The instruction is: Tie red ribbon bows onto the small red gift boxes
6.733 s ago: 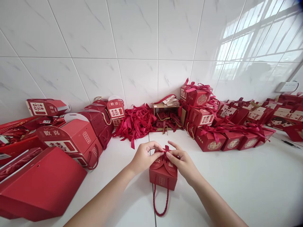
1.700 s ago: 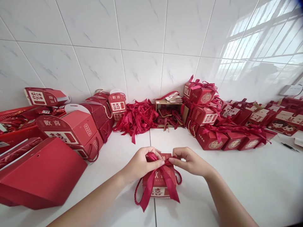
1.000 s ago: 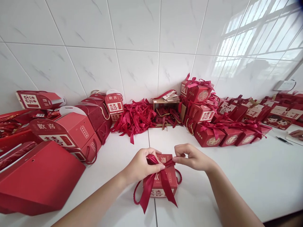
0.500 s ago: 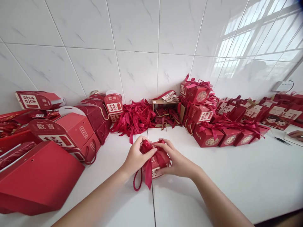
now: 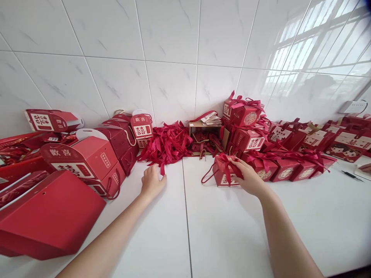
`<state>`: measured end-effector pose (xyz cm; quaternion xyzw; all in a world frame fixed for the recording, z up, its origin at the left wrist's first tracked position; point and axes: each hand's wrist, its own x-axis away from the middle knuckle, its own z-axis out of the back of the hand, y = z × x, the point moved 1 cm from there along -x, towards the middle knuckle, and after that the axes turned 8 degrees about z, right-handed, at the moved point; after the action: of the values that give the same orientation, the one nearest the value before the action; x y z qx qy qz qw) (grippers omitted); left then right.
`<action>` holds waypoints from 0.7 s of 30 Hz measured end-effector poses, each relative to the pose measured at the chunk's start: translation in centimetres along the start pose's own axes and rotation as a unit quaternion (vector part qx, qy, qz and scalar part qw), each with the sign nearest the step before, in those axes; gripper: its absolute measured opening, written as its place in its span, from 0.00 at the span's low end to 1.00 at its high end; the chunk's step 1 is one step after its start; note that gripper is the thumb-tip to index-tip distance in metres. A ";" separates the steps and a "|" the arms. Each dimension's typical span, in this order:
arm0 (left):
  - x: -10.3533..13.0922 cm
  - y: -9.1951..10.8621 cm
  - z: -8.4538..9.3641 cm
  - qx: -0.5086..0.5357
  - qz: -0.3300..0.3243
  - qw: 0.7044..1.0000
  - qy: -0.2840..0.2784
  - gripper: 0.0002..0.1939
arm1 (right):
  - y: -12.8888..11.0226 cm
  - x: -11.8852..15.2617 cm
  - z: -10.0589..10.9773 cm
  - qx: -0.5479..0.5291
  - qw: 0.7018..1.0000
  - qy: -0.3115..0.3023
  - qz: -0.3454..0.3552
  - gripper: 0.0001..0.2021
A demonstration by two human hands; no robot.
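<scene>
A small red gift box [image 5: 219,172] with a tied ribbon bow on top stands on the white table, right of the table's seam. My right hand [image 5: 249,177] grips it from the right side, fingers over the top and thumb at the front. A red cord handle hangs off the box's left side. At the near edge of a heap of loose red ribbons [image 5: 169,141], my left hand [image 5: 152,181] rests low over the table. Its thumb stands apart from the curled fingers, beside one ribbon tail; the fingertips are partly hidden.
Bow-tied red boxes [image 5: 286,168] stand in a row and a stack at right. An open carton [image 5: 191,130] sits behind. Larger red boxes [image 5: 95,154] and a big red box [image 5: 55,216] are at left. A black pen [image 5: 351,175] lies far right, near another person's hand [image 5: 365,168].
The gift box has moved from the middle to the back right, beside the row, in my right hand. My left hand has let go of it and moved left to the ribbons.
</scene>
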<state>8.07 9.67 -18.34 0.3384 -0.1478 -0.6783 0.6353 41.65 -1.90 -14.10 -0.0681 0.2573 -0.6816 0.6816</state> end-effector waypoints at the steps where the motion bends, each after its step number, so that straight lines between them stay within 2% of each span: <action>1: -0.4 -0.2 0.0 -0.020 -0.004 1.000 0.005 0.24 | 0.3 0.0 -0.1 0.006 1.000 0.002 -0.010 0.29; 4: -1.1 0.1 -0.2 -0.060 -0.041 0.997 0.006 0.25 | 0.3 0.2 -0.4 0.020 1.000 -0.001 -0.020 0.33; 6: -1.5 0.4 -0.5 -0.073 -0.073 0.995 -0.002 0.23 | -0.4 0.5 -0.5 0.037 0.999 0.028 -0.012 0.40; 9: -1.9 0.5 -0.9 -0.082 -0.093 0.992 -0.008 0.17 | -2.3 0.9 -0.2 0.052 0.985 0.155 0.047 0.45; 11: -2.2 0.1 -1.0 -0.078 -0.090 0.993 -0.014 0.12 | -4.2 1.0 0.0 0.039 0.962 0.244 0.119 0.40; 13: -2.3 -0.1 -0.8 -0.067 -0.087 0.994 -0.020 0.09 | -6.4 0.9 -0.1 0.021 0.939 0.279 0.198 0.33; 15: -2.2 0.3 0.0 -0.050 -0.086 0.995 -0.015 0.09 | -8.8 0.3 -0.7 0.005 0.928 0.254 0.273 0.29; 17: -1.7 1.8 1.2 -0.024 -0.097 0.995 -0.009 0.10 | -11.0 -0.8 -1.5 -0.023 0.924 0.191 0.330 0.29; 21: 0.7 7.0 5.0 0.042 -0.166 0.985 -0.025 0.10 | -14.7 -3.1 -2.8 -0.166 0.920 0.077 0.348 0.33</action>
<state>10.17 6.85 -10.49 0.3675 -0.1338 -0.7755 0.4956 27.49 0.93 -9.22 -0.0339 0.4254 -0.3525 0.8329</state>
